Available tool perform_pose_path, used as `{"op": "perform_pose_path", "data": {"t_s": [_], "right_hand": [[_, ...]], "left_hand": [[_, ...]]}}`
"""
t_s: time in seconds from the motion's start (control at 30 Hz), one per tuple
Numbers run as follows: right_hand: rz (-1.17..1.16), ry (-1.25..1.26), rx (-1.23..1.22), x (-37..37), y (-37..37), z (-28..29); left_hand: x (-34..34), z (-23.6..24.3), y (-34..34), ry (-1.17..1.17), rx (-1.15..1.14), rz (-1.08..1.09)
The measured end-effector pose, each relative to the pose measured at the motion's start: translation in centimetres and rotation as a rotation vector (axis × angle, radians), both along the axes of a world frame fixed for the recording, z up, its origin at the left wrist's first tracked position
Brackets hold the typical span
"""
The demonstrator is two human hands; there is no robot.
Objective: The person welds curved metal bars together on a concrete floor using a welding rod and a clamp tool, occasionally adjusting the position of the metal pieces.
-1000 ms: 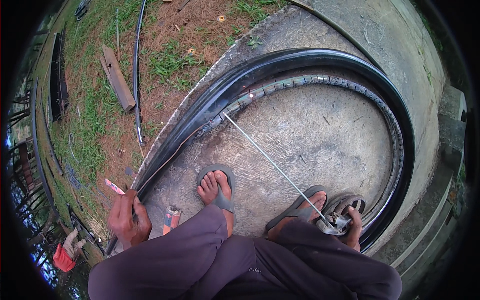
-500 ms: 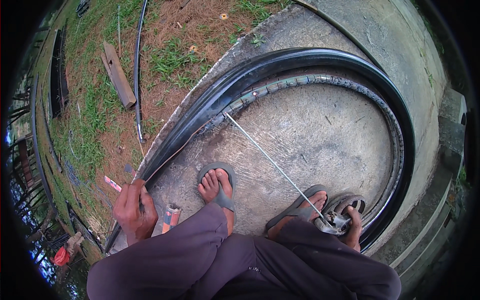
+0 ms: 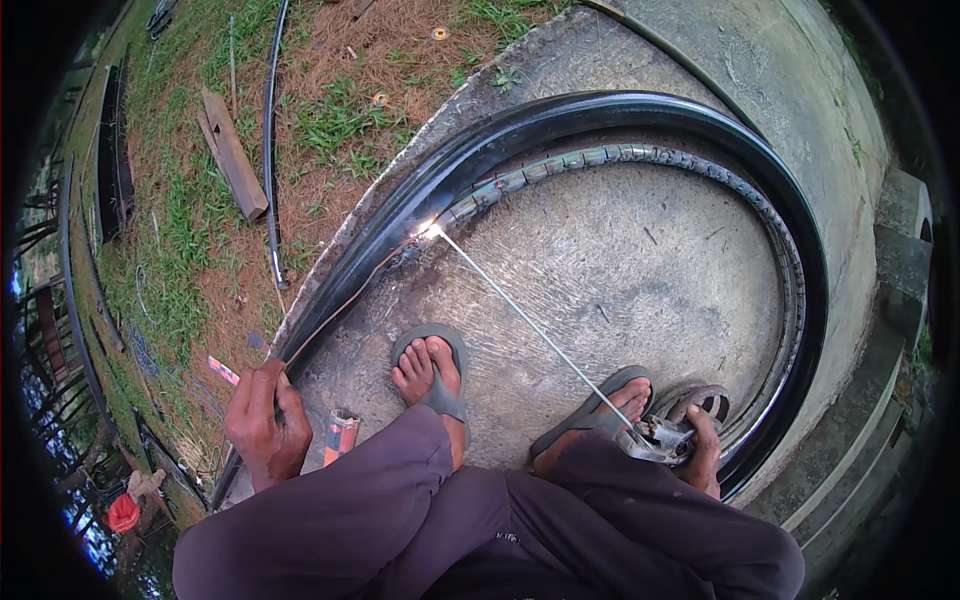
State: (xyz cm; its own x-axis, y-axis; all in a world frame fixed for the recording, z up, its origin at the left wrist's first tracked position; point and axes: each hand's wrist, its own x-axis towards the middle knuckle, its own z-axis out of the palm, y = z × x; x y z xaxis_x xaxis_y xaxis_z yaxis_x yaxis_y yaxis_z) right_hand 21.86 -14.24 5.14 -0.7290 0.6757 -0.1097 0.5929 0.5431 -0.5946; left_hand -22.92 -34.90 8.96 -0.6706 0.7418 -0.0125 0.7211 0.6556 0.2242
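Observation:
My right hand [image 3: 704, 450], at the lower right beside my foot, grips an electrode holder [image 3: 657, 438]. A long, pale welding rod [image 3: 530, 333] slants up and left from it. Its tip meets a bright white glow [image 3: 432, 230] at the seam of a curved black metal piece [image 3: 630, 108] and the scorched inner curved strip [image 3: 545, 170]. At the lower left, my left hand [image 3: 267, 425] is closed, pinching the end of a thin brown rod [image 3: 350, 298] that runs along the black piece towards the glow.
My sandalled feet [image 3: 432, 375] stand inside the curve on the concrete [image 3: 590, 260]. A red checked packet [image 3: 341, 438] lies beside my left knee. On the grass to the left are a wooden block [image 3: 233, 160] and a black tube [image 3: 271, 150]. Concrete steps [image 3: 850, 445] edge the right.
A bright glow has appeared at the rod's tip, which has shifted slightly left along the seam. Both hands keep their holds. The whole view has shifted a little.

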Motion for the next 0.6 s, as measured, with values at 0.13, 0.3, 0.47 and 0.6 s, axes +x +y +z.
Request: {"op": "perform_pose_path", "data": {"t_s": [0.13, 0.3, 0.47, 0.6], "right_hand": [[0.010, 0.004, 0.013, -0.2, 0.0, 0.1], [-0.046, 0.058, -0.040, -0.4, -0.1, -0.2], [-0.114, 0.081, -0.089, 1.5, -0.7, -1.6], [-0.064, 0.008, -0.014, -1.9, 0.0, 0.7]], "left_hand": [[0.2, 0.0, 0.3, -0.008, 0.014, 0.015], [0.0, 0.1, 0.1, -0.009, -0.003, 0.020], [0.1, 0.0, 0.2, -0.025, 0.013, 0.016], [-0.1, 0.0, 0.1, 0.015, 0.013, -0.010]]}}
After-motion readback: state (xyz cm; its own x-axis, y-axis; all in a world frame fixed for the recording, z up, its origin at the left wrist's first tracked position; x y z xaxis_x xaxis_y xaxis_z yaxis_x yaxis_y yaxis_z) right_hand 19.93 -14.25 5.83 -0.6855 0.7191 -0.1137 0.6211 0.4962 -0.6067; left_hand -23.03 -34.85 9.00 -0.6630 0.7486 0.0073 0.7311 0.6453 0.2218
